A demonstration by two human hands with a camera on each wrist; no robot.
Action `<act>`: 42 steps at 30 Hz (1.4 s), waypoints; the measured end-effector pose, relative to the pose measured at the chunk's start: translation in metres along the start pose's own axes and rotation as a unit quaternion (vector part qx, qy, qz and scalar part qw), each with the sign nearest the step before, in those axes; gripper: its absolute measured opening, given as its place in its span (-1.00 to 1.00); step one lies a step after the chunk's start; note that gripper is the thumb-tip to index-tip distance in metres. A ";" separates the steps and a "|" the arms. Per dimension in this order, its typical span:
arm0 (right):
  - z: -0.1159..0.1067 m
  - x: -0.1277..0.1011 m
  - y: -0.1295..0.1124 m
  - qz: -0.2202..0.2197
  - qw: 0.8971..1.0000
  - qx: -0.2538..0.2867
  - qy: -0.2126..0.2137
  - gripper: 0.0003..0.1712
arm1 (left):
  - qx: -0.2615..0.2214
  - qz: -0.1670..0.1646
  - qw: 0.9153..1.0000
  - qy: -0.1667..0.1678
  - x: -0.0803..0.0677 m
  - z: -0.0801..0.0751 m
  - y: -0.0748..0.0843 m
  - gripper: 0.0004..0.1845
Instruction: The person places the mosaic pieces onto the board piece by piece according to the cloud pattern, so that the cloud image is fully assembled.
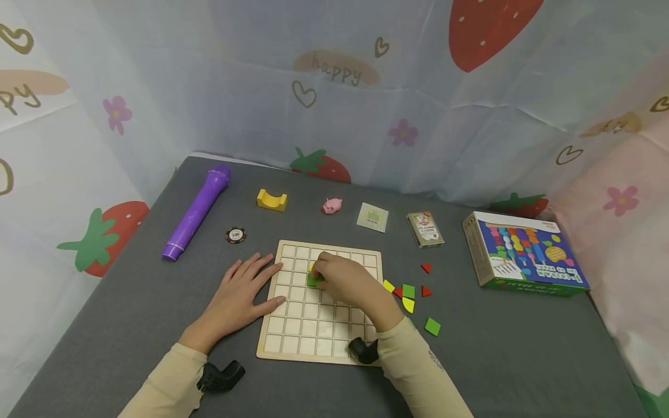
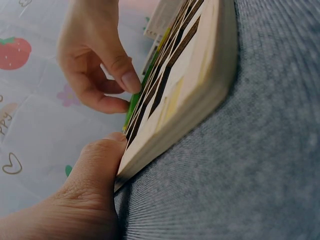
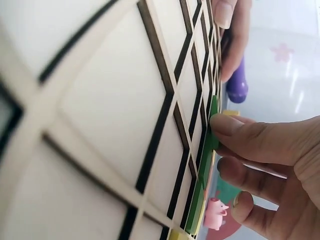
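A light wooden grid board (image 1: 268, 337) lies on the dark cloth. My left hand (image 1: 237, 299) rests along its left side, fingers spread and fairly straight, thumb and fingertips at the edge. Over the upper middle of the grid, my right hand (image 1: 350, 284) pinches a green tile (image 3: 206, 155) between thumb and curled fingers, low against the board. Another green piece (image 3: 196, 210) sits beside it in the right wrist view. A bit of yellow piece (image 1: 312, 267) shows by the right fingers; the hand hides the rest.
Right of the board lie loose green tiles (image 1: 432, 326), red triangles (image 1: 426, 268) and yellow pieces (image 1: 408, 305). Behind stand a pink pig (image 1: 331, 206), a pattern card (image 1: 373, 217), a playing-card box (image 1: 425, 229) and a yellow block (image 1: 272, 201). A purple microphone (image 1: 197, 212), poker chip (image 1: 236, 235) and game box (image 1: 525, 252) flank these.
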State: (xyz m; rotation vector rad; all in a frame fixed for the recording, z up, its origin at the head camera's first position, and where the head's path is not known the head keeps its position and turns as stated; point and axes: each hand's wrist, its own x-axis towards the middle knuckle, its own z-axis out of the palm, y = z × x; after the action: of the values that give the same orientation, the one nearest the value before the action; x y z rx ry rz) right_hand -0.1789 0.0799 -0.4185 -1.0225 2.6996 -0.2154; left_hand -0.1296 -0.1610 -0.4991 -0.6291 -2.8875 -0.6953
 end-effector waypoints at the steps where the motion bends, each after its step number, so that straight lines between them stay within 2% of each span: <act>1: 0.000 0.001 -0.001 0.001 1.000 -0.002 -0.001 -0.78 | 0.000 0.000 1.000 0.000 0.000 0.000 0.000 -0.25; 13: 0.003 -0.001 -0.003 -0.004 1.000 -0.022 0.014 -0.83 | -0.001 -0.002 1.000 -0.004 0.000 0.002 0.000 -0.25; 19: -0.008 -0.019 0.009 0.002 0.999 0.026 0.044 -0.76 | -0.002 -0.001 1.000 -0.003 -0.001 0.001 0.000 -0.25; 23: -0.018 -0.044 0.030 0.029 0.997 0.039 0.065 -0.71 | -0.001 0.002 1.000 -0.002 0.000 -0.001 0.001 -0.25; 26: -0.024 -0.065 0.048 0.061 0.995 0.025 0.073 -0.69 | -0.003 0.002 1.000 -0.002 0.000 -0.001 0.001 -0.25; 31: -0.023 -0.094 0.077 0.124 0.990 0.031 0.063 -0.69 | -0.007 0.002 1.000 -0.001 -0.001 -0.003 0.002 -0.25; 36: -0.015 -0.111 0.096 0.172 0.984 0.045 0.022 -0.67 | -0.009 -0.002 1.000 -0.003 0.000 -0.003 0.002 -0.25; 39: -0.010 -0.116 0.101 0.184 0.981 0.056 0.010 -0.66 | -0.008 -0.003 1.000 -0.006 0.000 -0.002 0.002 -0.25; 42: -0.006 -0.119 0.104 0.177 0.982 0.061 0.016 -0.68 | -0.009 -0.004 1.000 -0.005 0.001 -0.002 0.003 -0.25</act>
State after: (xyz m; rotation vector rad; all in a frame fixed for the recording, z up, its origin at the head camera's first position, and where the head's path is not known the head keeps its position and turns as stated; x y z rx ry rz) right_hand -0.1601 0.2369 -0.4153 -0.4953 2.7978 -0.3258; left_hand -0.1291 -0.1592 -0.4958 -0.6258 -2.8978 -0.7226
